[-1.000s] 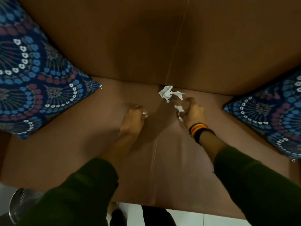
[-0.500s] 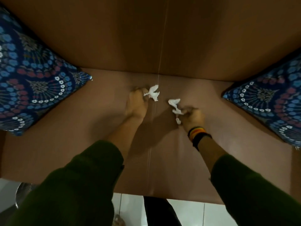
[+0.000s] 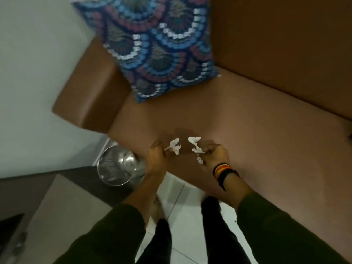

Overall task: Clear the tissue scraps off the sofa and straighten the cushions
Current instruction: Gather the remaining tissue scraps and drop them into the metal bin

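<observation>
My left hand [image 3: 156, 158] is closed around a white tissue scrap [image 3: 173, 146] above the front edge of the brown sofa seat [image 3: 247, 134]. My right hand [image 3: 215, 155], with striped bands at the wrist, grips another crumpled tissue scrap [image 3: 196, 147] a little to the right. Both scraps stick out past the fingers, lifted off the seat. A blue patterned cushion [image 3: 160, 46] leans in the sofa's left corner against the backrest and armrest.
A shiny metal bin [image 3: 119, 166] stands on the floor by the sofa's left front corner, just left of my left hand. The brown armrest [image 3: 89, 92] meets a pale wall. A dark low table [image 3: 38, 197] sits lower left. White floor tiles and my legs show below.
Both hands have pulled back from the seat's rear toward its front edge, each carrying its tissue. My view has swung left, bringing the bin and armrest in; the right cushion is out of sight.
</observation>
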A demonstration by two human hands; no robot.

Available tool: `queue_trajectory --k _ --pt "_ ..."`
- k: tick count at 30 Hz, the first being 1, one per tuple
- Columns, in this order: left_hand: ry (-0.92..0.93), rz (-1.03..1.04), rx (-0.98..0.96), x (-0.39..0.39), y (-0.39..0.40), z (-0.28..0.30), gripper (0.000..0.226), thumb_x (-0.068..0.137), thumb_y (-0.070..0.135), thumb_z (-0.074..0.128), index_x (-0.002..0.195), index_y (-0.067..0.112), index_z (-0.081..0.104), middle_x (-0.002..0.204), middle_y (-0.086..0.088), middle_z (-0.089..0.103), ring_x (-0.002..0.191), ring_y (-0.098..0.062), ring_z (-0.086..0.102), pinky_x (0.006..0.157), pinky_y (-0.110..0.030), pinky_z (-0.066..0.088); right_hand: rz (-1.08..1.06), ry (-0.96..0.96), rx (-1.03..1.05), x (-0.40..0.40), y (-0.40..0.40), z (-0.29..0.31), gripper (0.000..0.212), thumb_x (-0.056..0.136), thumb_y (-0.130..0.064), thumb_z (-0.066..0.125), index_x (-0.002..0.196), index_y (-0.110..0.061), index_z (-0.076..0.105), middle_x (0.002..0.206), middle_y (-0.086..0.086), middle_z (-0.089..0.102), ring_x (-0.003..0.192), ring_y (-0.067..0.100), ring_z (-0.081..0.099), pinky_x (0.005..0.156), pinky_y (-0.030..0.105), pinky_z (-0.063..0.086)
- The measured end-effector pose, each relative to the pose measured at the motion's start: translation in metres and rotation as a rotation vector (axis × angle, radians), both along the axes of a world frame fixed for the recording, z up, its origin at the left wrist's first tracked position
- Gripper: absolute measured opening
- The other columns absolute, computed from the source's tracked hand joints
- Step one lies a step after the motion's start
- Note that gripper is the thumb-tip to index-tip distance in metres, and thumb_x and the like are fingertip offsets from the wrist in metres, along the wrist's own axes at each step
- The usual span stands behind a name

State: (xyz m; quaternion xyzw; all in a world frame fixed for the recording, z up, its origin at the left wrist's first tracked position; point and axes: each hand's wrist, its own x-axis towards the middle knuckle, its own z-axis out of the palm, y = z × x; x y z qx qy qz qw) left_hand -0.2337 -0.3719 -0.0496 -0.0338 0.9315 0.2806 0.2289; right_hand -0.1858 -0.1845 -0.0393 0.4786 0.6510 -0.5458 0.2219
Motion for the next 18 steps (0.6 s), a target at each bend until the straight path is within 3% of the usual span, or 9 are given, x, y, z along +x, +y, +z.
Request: queue_trajectory --k 2,3,4,6,8,11,15,17,18 --pt "-0.010 0.106 0.005 0.008 -0.066 -0.001 0.017 0.098 0.013 0.062 0.108 0.004 0.073 0.104 -0.010 0.074 0.096 -0.028 0.071 0.079 -0.027 0.052 0.036 -0.010 -0.013 -0.008 -0.059 -0.002 0.028 0.082 0.013 0.066 0.071 -0.012 0.066 0.071 0.012 0.069 0.033 0.012 0.057 0.034 0.023 0.050" --pt "-0.026 0.170 0.003 0.011 -0.100 -0.005 0.017 0.100 0.014 0.060 0.106 0.003 0.072 0.100 -0.007 0.073 0.095 -0.026 0.070 0.078 -0.022 0.049 0.083 -0.015 -0.011 -0.012 -0.088 -0.007 0.030 0.082 0.011 0.066 0.068 -0.016 0.067 0.076 0.014 0.071 0.037 0.017 0.059 0.036 0.024 0.050" --pt "-0.044 0.219 -0.008 0.014 -0.131 -0.009 0.018 0.101 0.014 0.059 0.105 0.003 0.072 0.097 -0.004 0.071 0.096 -0.024 0.069 0.078 -0.021 0.047 0.152 -0.017 -0.010 -0.015 -0.118 -0.013 0.028 0.081 0.005 0.069 0.069 -0.020 0.068 0.082 0.015 0.072 0.047 0.022 0.063 0.042 0.028 0.054" --pt "-0.081 0.267 -0.044 0.018 -0.184 -0.026 0.018 0.101 0.012 0.058 0.104 0.001 0.072 0.100 -0.010 0.073 0.100 -0.028 0.070 0.081 -0.031 0.050 0.304 -0.049 -0.019 -0.022 -0.172 -0.023 0.013 0.082 -0.007 0.075 0.080 -0.017 0.067 0.086 0.015 0.072 0.060 0.027 0.067 0.054 0.035 0.061" --pt "-0.118 0.333 -0.065 0.020 -0.223 -0.044 0.020 0.101 0.011 0.058 0.105 -0.002 0.072 0.105 -0.021 0.074 0.103 -0.037 0.070 0.080 -0.037 0.050 0.327 -0.061 -0.033 -0.032 -0.218 -0.040 0.016 0.081 -0.002 0.076 0.075 -0.012 0.065 0.087 0.020 0.075 0.059 0.028 0.067 0.057 0.042 0.064" --pt "-0.137 0.402 -0.073 0.015 -0.258 -0.080 0.023 0.102 0.015 0.057 0.104 -0.003 0.072 0.105 -0.024 0.074 0.102 -0.040 0.071 0.078 -0.034 0.050 0.372 -0.075 -0.002 -0.052 -0.275 -0.074 0.028 0.080 0.002 0.075 0.063 -0.014 0.061 0.085 0.021 0.076 0.061 0.032 0.072 0.064 0.048 0.065" --pt "-0.234 0.424 -0.045 0.007 -0.277 -0.129 0.029 0.106 0.015 0.047 0.118 -0.002 0.067 0.119 -0.021 0.070 0.114 -0.036 0.066 0.090 -0.031 0.049 0.511 -0.062 0.096 -0.072 -0.322 -0.141 0.022 0.074 -0.006 0.071 0.068 -0.021 0.057 0.093 0.012 0.072 0.087 0.032 0.071 0.082 0.051 0.063" --pt "-0.235 0.355 -0.024 0.003 -0.280 -0.142 0.030 0.106 0.013 0.047 0.128 0.001 0.065 0.129 -0.021 0.066 0.124 -0.034 0.062 0.105 -0.036 0.049 0.569 -0.055 0.095 -0.076 -0.337 -0.155 0.017 0.078 -0.004 0.068 0.081 -0.021 0.066 0.097 0.012 0.068 0.091 0.029 0.066 0.092 0.050 0.059" --pt "-0.230 0.306 -0.019 0.001 -0.281 -0.144 0.032 0.106 0.013 0.047 0.133 0.003 0.063 0.134 -0.020 0.063 0.128 -0.034 0.059 0.111 -0.038 0.047 0.604 -0.064 0.090 -0.076 -0.342 -0.158 0.025 0.082 -0.005 0.066 0.102 -0.018 0.071 0.108 0.013 0.069 0.099 0.032 0.065 0.098 0.047 0.056"
